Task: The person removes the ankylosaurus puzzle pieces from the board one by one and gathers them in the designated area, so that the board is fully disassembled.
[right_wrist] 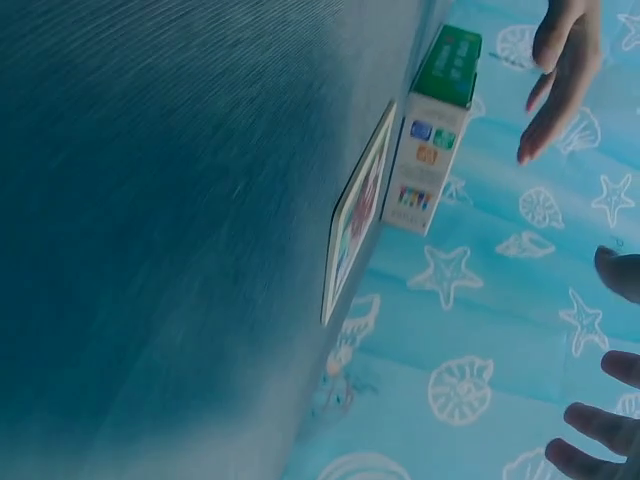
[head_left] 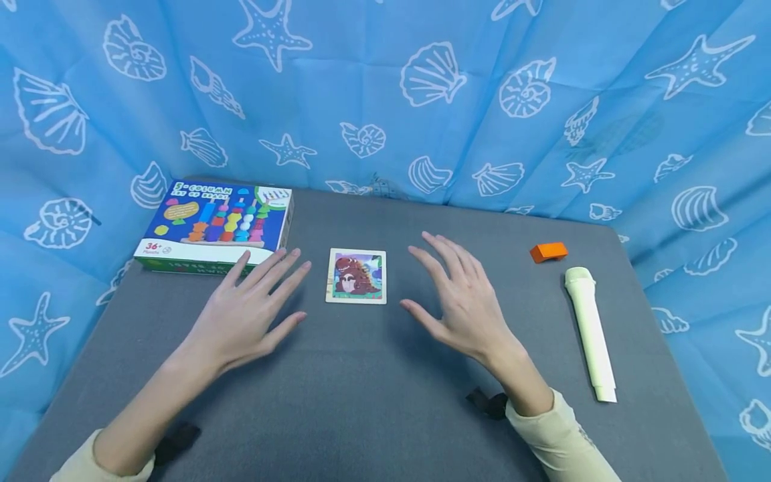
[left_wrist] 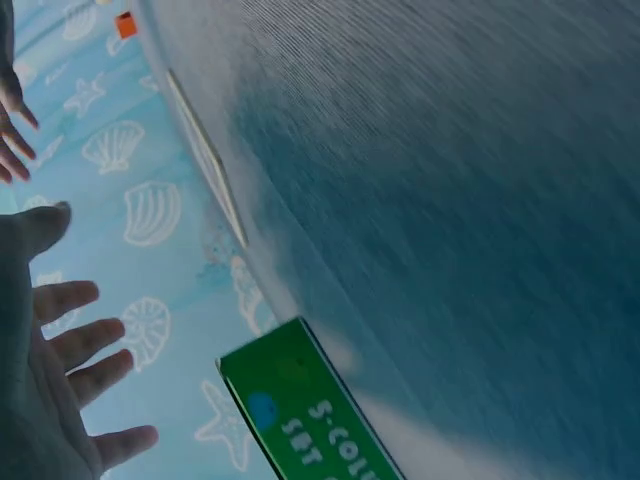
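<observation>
Square, pale-rimmed, wooden-looking dinosaur picture board (head_left: 357, 276): step, apparently, pre-grasp, no contact yet. Next move likely calls for bringing your left hand (head_left: 243, 320) and right hand (head_left: 465, 298) to opposite edges. Location: flat on grey cloth-covered table (head_left: 361, 395), between hands. Grip: fingers spread, holding nothing.
</observation>
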Demonstrator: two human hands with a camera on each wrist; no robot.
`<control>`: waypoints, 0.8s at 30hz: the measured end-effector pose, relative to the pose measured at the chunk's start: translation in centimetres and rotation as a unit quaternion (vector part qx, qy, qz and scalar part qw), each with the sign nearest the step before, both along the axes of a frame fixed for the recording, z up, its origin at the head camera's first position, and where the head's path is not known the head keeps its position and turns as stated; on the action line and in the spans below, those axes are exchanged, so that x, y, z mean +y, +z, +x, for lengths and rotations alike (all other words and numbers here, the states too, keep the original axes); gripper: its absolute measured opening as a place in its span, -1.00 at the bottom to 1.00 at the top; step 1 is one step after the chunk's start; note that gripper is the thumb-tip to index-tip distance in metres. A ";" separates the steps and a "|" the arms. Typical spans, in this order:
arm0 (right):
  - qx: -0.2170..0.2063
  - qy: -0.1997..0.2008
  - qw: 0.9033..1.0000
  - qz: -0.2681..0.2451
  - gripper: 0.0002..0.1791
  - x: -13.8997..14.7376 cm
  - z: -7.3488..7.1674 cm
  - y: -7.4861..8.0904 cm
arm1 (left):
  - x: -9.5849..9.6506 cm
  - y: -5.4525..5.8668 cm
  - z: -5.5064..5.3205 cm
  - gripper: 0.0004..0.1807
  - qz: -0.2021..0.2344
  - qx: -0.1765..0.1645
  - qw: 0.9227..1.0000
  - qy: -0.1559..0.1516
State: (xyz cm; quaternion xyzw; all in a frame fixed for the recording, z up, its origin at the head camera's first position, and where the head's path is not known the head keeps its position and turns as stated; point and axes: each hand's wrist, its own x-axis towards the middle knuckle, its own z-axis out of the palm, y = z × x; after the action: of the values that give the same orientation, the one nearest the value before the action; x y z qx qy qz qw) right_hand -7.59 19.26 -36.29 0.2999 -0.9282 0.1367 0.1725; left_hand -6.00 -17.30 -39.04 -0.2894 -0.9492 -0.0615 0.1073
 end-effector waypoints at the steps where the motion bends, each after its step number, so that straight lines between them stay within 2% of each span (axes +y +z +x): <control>1: -0.008 0.003 1.000 -0.005 -0.04 -0.4 -0.2 -0.1 | 0.3 0.0 0.0 -0.11 0.002 -0.007 1.000 0.000; 8: -0.051 0.033 0.997 -0.040 -0.19 -2.6 -1.8 -0.9 | 2.0 -0.3 -0.1 -0.20 0.015 -0.072 0.997 -0.001; 11: -0.098 0.042 0.992 -0.066 -0.26 -3.6 -2.8 -1.2 | 2.7 -0.4 -0.3 -0.22 0.005 -0.116 0.993 0.000; 17: -0.226 0.075 0.963 -0.123 -0.39 -5.9 -5.3 -1.8 | 4.1 -0.6 -1.1 -0.22 -0.006 -0.217 0.976 0.004; 24: -0.333 0.108 0.929 -0.121 -0.55 -8.5 -8.9 -3.5 | 5.5 -0.4 -2.4 -0.18 -0.002 -0.306 0.952 0.019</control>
State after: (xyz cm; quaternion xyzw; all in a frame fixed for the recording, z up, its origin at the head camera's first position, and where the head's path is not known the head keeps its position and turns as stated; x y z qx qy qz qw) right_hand -16.48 10.81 -39.75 0.3125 -0.8707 0.3576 -0.1275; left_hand -8.38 -11.82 -39.43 -0.2388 -0.9420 -0.1431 -0.1873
